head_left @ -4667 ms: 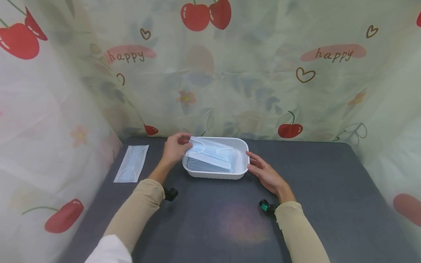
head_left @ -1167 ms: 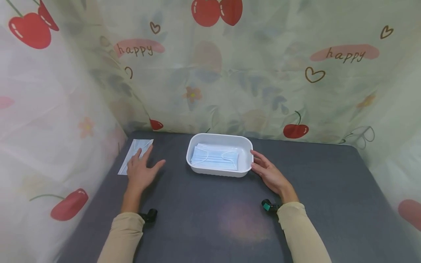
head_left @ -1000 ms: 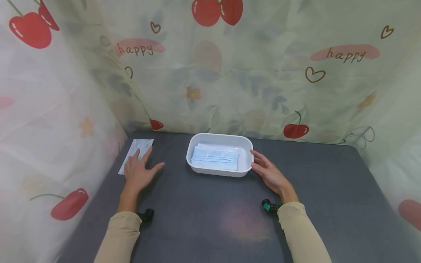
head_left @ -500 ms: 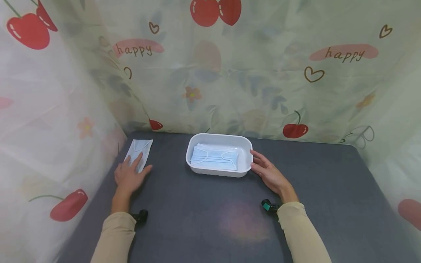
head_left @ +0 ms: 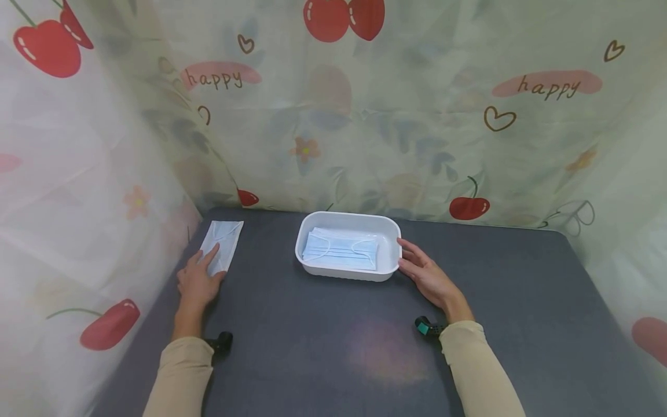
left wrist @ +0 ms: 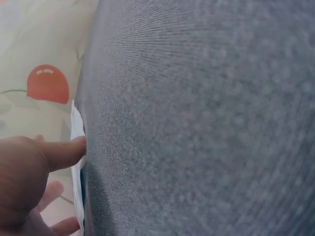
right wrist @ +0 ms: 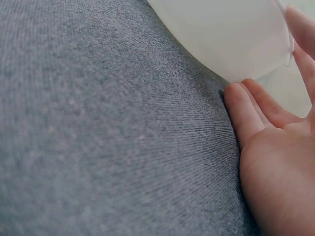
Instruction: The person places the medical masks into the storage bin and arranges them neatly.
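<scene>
A pale blue face mask point(head_left: 223, 240) lies flat near the table's left edge. My left hand point(head_left: 197, 284) is over its near end, fingers spread, index finger across the mask and thumb at its right edge. In the left wrist view the thumb point(left wrist: 69, 153) touches the mask point(left wrist: 77, 128), which appears edge-on. Right of it stands a white plastic tray point(head_left: 348, 217) holding a stack of face masks point(head_left: 341, 250) with ear loops on top. My right hand point(head_left: 429, 281) rests its fingertips against the tray's right end; in the right wrist view straight fingers point(right wrist: 241, 110) touch its outer wall.
The table point(head_left: 333, 347) is covered in dark grey cloth. A curtain point(head_left: 365, 116) printed with cherries and "happy" rises right behind its far edge and on both sides. Each wrist wears a small black camera point(head_left: 223, 343).
The left hand, earlier holding masks at the tray's left end, has let go, moved left and drawn back to the lone mask's near end. The right hand has stayed at the tray.
</scene>
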`<state>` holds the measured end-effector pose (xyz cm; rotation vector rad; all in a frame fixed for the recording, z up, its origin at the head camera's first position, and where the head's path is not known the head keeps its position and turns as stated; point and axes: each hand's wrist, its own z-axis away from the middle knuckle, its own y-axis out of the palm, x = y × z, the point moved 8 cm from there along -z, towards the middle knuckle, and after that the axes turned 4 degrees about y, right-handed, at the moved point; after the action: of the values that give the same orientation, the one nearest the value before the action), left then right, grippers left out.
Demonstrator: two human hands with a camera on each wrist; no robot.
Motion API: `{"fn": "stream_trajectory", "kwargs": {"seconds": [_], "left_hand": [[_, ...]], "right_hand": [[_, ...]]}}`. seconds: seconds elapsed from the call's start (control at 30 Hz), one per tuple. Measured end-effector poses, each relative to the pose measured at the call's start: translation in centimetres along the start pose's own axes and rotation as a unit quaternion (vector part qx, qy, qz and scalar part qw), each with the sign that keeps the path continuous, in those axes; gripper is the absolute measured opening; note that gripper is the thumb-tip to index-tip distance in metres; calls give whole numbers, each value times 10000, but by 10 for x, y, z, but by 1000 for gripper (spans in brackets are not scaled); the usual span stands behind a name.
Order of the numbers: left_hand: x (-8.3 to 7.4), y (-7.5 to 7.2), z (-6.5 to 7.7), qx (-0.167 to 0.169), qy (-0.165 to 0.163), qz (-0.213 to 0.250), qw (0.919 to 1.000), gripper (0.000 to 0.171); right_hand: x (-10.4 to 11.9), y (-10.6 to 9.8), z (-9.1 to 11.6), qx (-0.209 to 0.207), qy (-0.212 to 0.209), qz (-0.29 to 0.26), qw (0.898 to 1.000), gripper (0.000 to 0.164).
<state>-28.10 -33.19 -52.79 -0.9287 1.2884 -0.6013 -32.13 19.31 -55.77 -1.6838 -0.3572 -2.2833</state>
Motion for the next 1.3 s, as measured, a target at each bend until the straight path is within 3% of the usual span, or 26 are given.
{"fn": "stream_trajectory", "kwargs": {"seconds": [0.33,0.53,0.73,1.03,1.3], "left_hand": [[-5,-9,-3,-120,-82,319,9994,90],[-4,-13,-5,-309,-26,104,9995,76],[3,-19,1,-674,-565,-9,9961,72],[6,-18,3,-473,-808,451,9946,74],[11,-14,1,-129,-1060,486,9931,56]], "right_hand": [[0,0,0,19,-31,-35,10000,65],[0,1,0,39,-59,-98,9999,66],[0,1,-1,24,-48,-46,10000,67],[0,0,1,23,-38,-47,10000,66],[1,0,1,19,-37,-56,10000,66]]}}
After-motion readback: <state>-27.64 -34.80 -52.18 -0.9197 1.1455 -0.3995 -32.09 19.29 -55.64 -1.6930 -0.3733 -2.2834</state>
